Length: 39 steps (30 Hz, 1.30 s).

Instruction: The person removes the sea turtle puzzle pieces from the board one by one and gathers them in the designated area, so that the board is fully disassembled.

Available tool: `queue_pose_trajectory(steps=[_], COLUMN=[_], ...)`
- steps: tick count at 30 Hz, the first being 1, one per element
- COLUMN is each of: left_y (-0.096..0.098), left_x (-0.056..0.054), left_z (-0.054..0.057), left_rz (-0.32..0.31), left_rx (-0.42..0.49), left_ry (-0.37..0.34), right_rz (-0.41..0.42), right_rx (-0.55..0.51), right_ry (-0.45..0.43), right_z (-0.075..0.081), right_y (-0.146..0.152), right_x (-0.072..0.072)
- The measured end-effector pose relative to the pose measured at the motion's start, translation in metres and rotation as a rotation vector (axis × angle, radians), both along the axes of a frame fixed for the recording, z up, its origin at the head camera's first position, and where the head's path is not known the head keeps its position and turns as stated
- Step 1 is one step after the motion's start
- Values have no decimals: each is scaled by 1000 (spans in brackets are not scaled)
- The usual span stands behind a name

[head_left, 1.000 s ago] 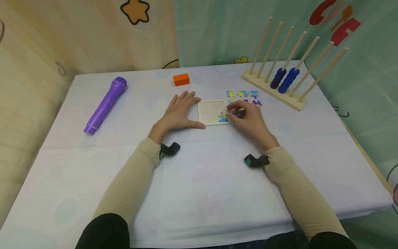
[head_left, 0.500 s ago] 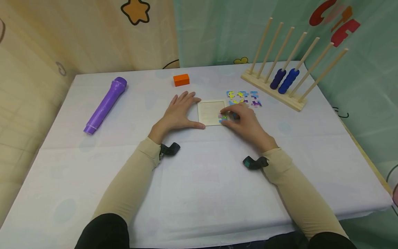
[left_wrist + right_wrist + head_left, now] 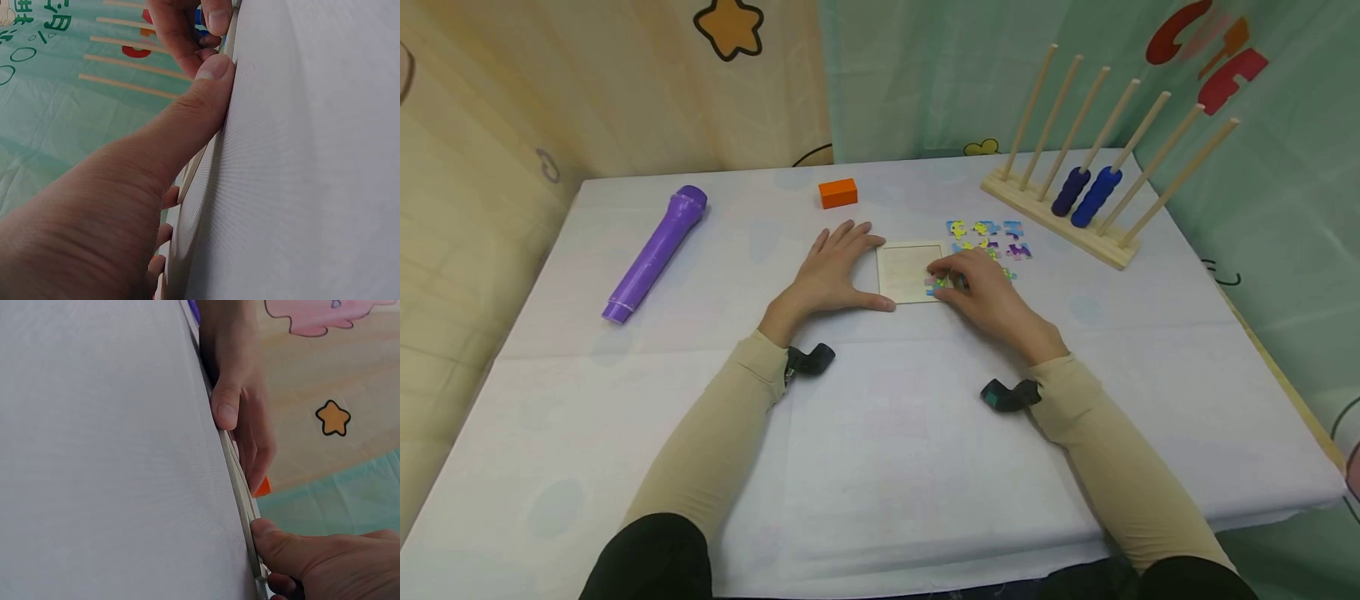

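Observation:
In the head view a shallow wooden puzzle tray (image 3: 901, 273) lies on the white-covered table, with colourful jigsaw pieces (image 3: 936, 284) in its near right corner. The left hand (image 3: 830, 275) lies along the tray's left side, fingers spread and thumb at the near left corner. The right hand (image 3: 985, 292) is over the right edge, thumb and index finger curled around the pieces in that corner. Its palm hides part of the tray. In the right wrist view the right thumb (image 3: 267, 534) sits at the tray's edge (image 3: 240, 494).
Several loose jigsaw pieces (image 3: 988, 227) lie beyond the right hand. A wooden peg rack (image 3: 1060, 218) with blue beads stands at the back right. An orange block (image 3: 838, 193) lies behind the left hand, and a purple toy microphone (image 3: 655, 254) lies at the left.
The right hand has moved left from beside the tray's right edge onto the pieces in its corner, uncovering more loose pieces behind it. The left hand has stayed in place.

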<state>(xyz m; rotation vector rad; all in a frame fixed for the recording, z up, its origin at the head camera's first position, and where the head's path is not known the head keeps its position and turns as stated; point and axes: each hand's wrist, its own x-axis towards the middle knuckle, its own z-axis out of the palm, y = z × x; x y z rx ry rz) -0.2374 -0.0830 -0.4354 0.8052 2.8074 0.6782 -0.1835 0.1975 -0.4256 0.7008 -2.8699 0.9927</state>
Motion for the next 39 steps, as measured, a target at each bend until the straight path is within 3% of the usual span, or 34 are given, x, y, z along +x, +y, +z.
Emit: queue_pose_trajectory(steps=[8,18,26,30,39], left_y=[1,2,1,1,1], left_x=[-1,-2,-1,0,0], left_z=[-1,-2,0,0,-1], left_rz=[2,-4,4,1,5], left_rx=[-1,-12,-14,-3,-12], left_ry=[-9,-3,0,-8,-8], right_rz=[-1,-23,-207,-279,-373], right_rx=[-9,-114,-331,-416,-279], right_ry=[-21,15,-92,-89,-72], right_z=[0,-3,-3,6,22], right_y=[2,2,8,25,81], right_x=[-2,2,0,-4,4])
